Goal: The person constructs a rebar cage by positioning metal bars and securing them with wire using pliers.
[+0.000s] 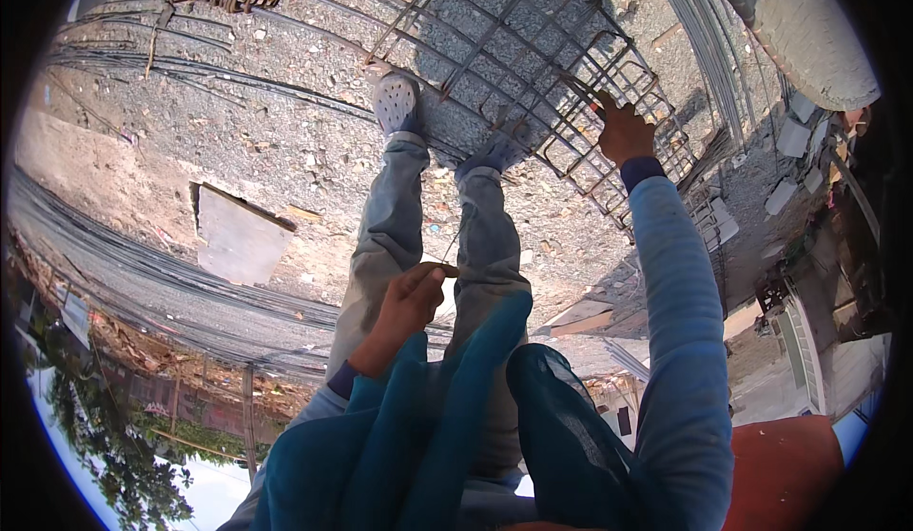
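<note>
My left hand is closed in front of my legs, with thin tie wire pinched between the thumb and fingers. Out to the right, my right hand grips a dark hand tool with a touch of orange-red, which looks like pincers. The tool's tip lies over the bars of a rebar cage, made of long bars with square stirrups. Whether its jaws touch a bar I cannot tell. The stirrups crowd together just beyond and below my right hand.
My feet in clogs stand on gravel beside the cage. Long loose rebars run across the ground at left, and more rods lie at right. A flat grey board lies at left. Broken blocks are scattered at far right.
</note>
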{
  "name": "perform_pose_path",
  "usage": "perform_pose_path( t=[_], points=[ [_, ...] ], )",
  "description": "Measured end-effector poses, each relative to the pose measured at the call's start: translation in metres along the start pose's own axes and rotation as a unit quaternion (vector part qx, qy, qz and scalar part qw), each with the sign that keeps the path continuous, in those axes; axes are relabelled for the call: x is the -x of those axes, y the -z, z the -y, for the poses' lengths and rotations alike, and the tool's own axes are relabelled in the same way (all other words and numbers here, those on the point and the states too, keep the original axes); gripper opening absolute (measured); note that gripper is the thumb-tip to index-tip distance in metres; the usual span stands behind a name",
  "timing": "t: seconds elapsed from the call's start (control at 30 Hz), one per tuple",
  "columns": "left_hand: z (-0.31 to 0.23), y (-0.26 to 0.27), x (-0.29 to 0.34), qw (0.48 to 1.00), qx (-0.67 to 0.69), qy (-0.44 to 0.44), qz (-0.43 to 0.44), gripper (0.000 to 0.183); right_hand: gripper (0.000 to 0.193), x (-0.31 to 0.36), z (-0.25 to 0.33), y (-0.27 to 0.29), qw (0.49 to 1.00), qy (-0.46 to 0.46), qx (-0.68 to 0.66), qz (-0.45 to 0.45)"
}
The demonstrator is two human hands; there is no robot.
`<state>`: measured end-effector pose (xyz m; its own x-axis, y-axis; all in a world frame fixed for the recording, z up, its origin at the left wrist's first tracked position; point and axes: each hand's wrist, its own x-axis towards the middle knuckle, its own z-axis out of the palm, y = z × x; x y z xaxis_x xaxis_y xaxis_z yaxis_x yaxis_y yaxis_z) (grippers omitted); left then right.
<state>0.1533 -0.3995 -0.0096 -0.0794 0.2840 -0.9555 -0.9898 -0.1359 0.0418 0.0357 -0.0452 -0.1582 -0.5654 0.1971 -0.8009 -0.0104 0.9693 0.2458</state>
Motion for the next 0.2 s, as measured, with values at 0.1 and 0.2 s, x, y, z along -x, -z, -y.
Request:
perform_pose_path(
  t=[0.1,0.2],
  points=[
    [0.002,0.005,-0.003,0.999,0.041,0.005,0.005,0.027,0.062,-0.005,0.001,0.004,1.000,-0.016,0.024,0.010],
    [-0.001,0.015,-0.001,0.998,0.068,0.019,0.006,0.025,0.045,-0.011,-0.021,-0.039,0.949,-0.077,-0.306,-0.022]
  ],
)
